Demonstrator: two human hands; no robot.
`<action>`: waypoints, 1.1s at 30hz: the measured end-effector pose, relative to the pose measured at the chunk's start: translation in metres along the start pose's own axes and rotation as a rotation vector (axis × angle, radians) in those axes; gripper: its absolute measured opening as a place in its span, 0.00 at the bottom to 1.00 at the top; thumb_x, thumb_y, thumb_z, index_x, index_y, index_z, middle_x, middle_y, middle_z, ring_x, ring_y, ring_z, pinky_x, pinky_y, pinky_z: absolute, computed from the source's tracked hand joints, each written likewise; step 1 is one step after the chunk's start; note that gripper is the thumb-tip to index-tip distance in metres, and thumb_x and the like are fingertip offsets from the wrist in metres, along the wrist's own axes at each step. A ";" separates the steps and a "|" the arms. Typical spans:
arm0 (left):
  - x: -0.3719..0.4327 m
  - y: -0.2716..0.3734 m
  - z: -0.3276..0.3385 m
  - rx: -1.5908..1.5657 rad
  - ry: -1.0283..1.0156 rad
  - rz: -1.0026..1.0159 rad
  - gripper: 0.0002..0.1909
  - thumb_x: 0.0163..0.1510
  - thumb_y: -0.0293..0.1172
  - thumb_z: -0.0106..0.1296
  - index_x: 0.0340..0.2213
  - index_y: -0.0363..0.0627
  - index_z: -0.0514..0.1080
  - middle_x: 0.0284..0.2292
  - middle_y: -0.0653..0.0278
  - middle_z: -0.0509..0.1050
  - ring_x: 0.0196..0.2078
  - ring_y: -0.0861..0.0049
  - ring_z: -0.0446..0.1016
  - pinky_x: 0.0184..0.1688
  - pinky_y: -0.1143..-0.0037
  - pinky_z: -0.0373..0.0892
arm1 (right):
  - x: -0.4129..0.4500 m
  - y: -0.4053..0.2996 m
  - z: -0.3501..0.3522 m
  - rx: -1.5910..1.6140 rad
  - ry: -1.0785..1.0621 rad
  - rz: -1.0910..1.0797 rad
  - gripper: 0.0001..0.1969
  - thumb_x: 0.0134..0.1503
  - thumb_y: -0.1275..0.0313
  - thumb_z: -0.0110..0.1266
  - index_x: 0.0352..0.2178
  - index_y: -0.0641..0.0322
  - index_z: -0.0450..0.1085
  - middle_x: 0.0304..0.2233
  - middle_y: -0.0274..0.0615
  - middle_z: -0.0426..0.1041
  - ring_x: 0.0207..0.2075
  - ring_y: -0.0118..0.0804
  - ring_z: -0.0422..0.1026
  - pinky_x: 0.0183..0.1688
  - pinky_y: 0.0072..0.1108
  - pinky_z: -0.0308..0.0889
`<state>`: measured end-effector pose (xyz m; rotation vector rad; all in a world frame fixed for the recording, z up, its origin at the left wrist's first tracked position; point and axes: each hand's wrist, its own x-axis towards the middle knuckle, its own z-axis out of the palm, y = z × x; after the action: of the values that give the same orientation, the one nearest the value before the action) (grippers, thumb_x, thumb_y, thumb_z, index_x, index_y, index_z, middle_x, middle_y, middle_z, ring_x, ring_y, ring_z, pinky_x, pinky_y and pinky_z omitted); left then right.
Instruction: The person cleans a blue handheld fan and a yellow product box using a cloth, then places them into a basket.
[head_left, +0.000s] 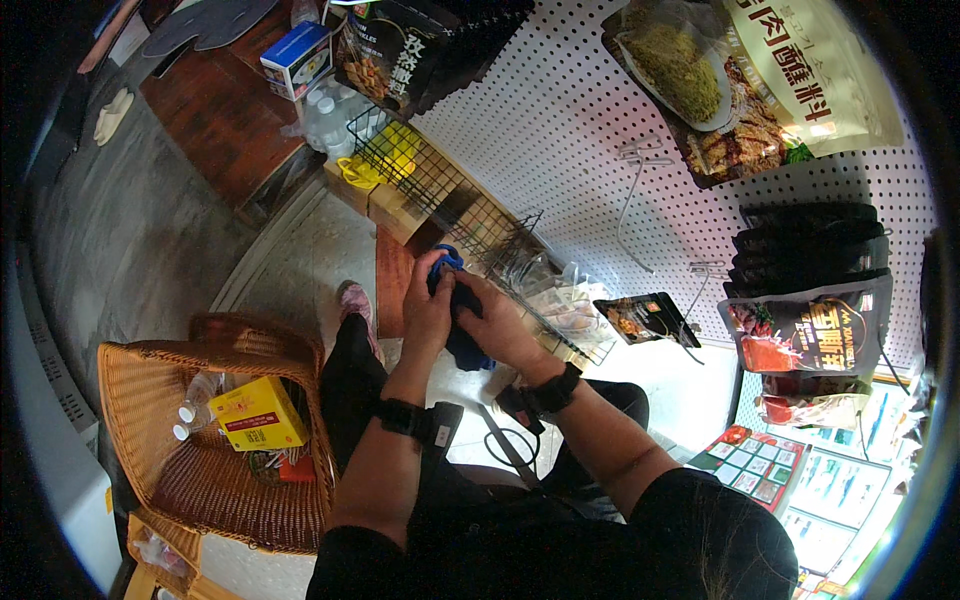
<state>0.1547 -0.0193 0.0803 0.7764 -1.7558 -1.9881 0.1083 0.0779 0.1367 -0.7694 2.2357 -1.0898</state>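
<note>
A dark blue cloth (466, 346) hangs bunched from my two hands, in front of a black wire basket. My left hand (426, 304) grips its upper part, with the thumb pressed on the fabric. Close against it, my right hand (491, 315) holds the same cloth by its thumb and fingers. A black wire basket (442, 191) on the pegboard lies just beyond the hands, and clear plastic packaging (562, 292) is bunched to the right of them. Each wrist wears a black strapped device.
At left stands a wicker basket (217, 480) holding a yellow box (259, 414) and plastic bottles. Seasoning pouches (810, 330) hang from hooks on a white pegboard (570, 112) at right. Cardboard boxes (394, 214), a yellow bag (364, 172) and water bottles (328, 124) stand ahead.
</note>
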 end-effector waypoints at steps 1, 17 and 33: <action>0.000 -0.003 0.000 0.000 -0.001 0.000 0.14 0.50 0.30 0.46 0.39 0.41 0.62 0.36 0.58 0.68 0.38 0.75 0.66 0.41 0.77 0.62 | 0.000 0.002 -0.003 0.000 0.001 0.001 0.25 0.43 0.78 0.47 0.46 0.66 0.57 0.41 0.51 0.65 0.42 0.44 0.65 0.45 0.24 0.59; -0.003 0.010 0.000 -0.039 -0.186 -0.207 0.08 0.50 0.28 0.45 0.33 0.40 0.66 0.29 0.62 0.70 0.31 0.78 0.69 0.33 0.79 0.64 | 0.005 -0.021 -0.065 -0.128 -0.357 -0.030 0.27 0.39 0.80 0.41 0.47 0.61 0.59 0.40 0.53 0.64 0.43 0.47 0.64 0.46 0.26 0.59; 0.008 -0.013 -0.022 -0.729 0.343 -0.254 0.13 0.53 0.38 0.45 0.34 0.41 0.61 0.29 0.65 0.66 0.31 0.80 0.67 0.37 0.78 0.66 | 0.018 -0.003 -0.079 0.185 -0.542 0.254 0.31 0.40 0.79 0.40 0.51 0.65 0.52 0.50 0.48 0.57 0.51 0.40 0.57 0.53 0.23 0.50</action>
<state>0.1634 -0.0397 0.0643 1.0149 -0.6786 -2.2522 0.0432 0.1047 0.1775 -0.5946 1.6939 -0.8283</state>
